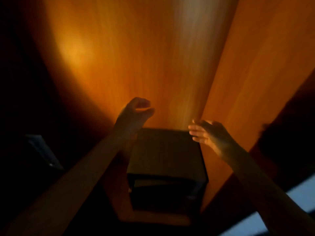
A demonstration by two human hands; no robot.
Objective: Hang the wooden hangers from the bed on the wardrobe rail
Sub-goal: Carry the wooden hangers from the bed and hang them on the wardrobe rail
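Left hand [136, 111] is raised at 11 o'clock of the dark box [167, 150], its fingers curled over towards the thumb with a small gap between. Nothing shows in that gap, but the dimness and blur leave it unclear whether it pinches anything thin. The right hand [206, 133] sits at 2 o'clock of the box, fingers loosely straight and holding nothing, just beside the seam where the wardrobe's back panel [136, 57] meets the side panel [255, 74]; contact cannot be told. No wooden hanger, rail or bed is in view, so neither a hanger's direction nor its long axis can be read. The rail probably lies past 12 o'clock, above the frame, with both hands about equally near.
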